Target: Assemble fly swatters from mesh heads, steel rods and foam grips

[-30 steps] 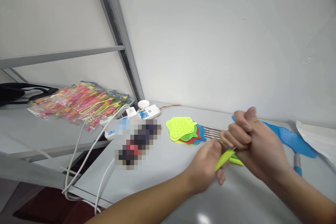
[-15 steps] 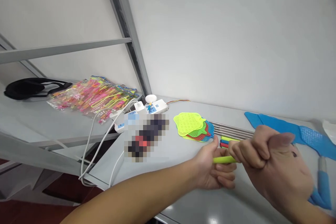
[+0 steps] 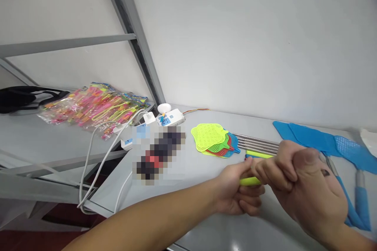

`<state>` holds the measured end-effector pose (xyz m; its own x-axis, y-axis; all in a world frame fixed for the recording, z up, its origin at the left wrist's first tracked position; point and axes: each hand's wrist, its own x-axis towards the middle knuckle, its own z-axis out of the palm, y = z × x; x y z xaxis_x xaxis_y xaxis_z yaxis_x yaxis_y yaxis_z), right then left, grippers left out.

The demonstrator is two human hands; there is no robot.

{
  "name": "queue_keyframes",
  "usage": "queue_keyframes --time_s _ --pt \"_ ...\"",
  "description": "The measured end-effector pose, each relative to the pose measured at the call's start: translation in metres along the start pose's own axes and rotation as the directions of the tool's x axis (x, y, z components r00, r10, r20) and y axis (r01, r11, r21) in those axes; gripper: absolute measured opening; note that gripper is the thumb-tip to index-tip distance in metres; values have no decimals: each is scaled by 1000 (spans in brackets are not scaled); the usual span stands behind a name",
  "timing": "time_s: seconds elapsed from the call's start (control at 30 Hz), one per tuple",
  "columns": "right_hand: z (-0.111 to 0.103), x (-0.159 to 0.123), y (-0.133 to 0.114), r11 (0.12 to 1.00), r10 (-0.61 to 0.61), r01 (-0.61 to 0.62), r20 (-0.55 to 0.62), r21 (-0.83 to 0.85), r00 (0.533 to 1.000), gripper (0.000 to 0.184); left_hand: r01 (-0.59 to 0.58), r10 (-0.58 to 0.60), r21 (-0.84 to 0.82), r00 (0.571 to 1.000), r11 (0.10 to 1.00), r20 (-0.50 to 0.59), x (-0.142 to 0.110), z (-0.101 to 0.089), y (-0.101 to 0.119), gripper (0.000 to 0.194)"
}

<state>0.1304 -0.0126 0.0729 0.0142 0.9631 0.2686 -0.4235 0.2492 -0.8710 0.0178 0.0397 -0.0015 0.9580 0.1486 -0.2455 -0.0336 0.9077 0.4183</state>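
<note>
Both my hands meet over the grey table (image 3: 191, 180). My left hand (image 3: 240, 192) is curled round a yellow-green plastic handle (image 3: 249, 181). My right hand (image 3: 300, 184) is closed in a fist over the other end of that handle, thumb on top. Just behind them lies a stack of fly swatters (image 3: 216, 143), yellow-green mesh head on top, red and blue beneath, with metal rods (image 3: 259, 144) and coloured handle ends running right. Several blue fly swatters (image 3: 324, 141) lie behind my right hand.
A white power strip (image 3: 167, 119) with plugs and white cables (image 3: 97, 164) sits at the table's back left. A bag of colourful toys (image 3: 91, 108) and a black bag (image 3: 23, 98) lie on the adjoining shelf. A blurred object (image 3: 157, 153) lies mid-table. The wall is close behind.
My hands have come lower and closer to me. The yellow-green handle has turned from slanted to nearly level, with my left hand wrapped more fully around it.
</note>
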Motion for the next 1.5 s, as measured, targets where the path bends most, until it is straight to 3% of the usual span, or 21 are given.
queue_keyframes --time_s 0.13,0.37,0.5,0.63,0.7,0.77,0.8,0.87,0.9,0.93,1.0,1.07,1.17,1.23,1.27,1.33,1.43,1.5 --pt "-2 11 -9 994 82 -81 -1 69 997 49 9 -6 137 1000 990 -17 -2 9 -2 50" --pt "-13 24 -17 972 213 -197 -124 128 969 47 -33 17 308 998 951 54 3 10 -4 73" --pt "-19 26 -16 970 240 -236 -91 57 966 42 -102 63 426 992 899 106 1 9 0 79" --pt "-21 21 -16 937 328 -325 3 -125 945 26 -248 224 535 968 808 109 -8 18 2 62" --pt "-22 20 -17 907 398 -370 115 -203 910 38 -239 275 597 961 766 31 -13 23 3 55" --pt "-23 27 -15 893 425 -371 207 -254 881 71 -243 315 632 949 735 -2 -16 27 5 53" --pt "-24 34 -12 897 403 -335 220 -288 888 83 -278 348 635 937 721 15 -17 28 6 54" --pt "-26 55 0 882 298 -196 184 -429 937 87 -361 423 633 904 684 59 -19 29 8 51" --pt "-27 67 9 818 218 -68 197 -571 956 76 -393 468 638 882 662 58 -19 28 8 50" --pt "-26 80 20 699 183 53 250 -713 951 64 -411 506 651 861 638 47 -19 28 7 48" --pt "-21 103 42 438 198 316 433 -842 879 57 -412 570 695 822 589 4 -17 27 4 45" --pt "-12 120 60 273 301 496 563 -824 770 70 -398 643 772 766 496 -19 -15 27 -1 40" --pt "3 131 74 162 454 618 614 -769 645 96 -349 796 897 605 271 -6 -16 30 -7 25" --pt "9 131 75 126 516 654 612 -746 599 98 -291 861 941 509 173 -1 -18 31 -8 18" --pt "11 130 75 114 529 671 617 -732 583 93 -265 873 953 487 145 2 -19 31 -8 18" --pt "13 126 76 106 507 716 657 -690 558 75 -220 871 972 491 85 35 -22 31 -9 19" --pt "12 120 78 113 381 800 769 -589 512 40 -174 821 984 555 -45 135 -24 29 -13 25" --pt "11 120 75 63 292 851 825 -522 484 28 -175 769 978 608 -111 196 -24 27 -17 29"
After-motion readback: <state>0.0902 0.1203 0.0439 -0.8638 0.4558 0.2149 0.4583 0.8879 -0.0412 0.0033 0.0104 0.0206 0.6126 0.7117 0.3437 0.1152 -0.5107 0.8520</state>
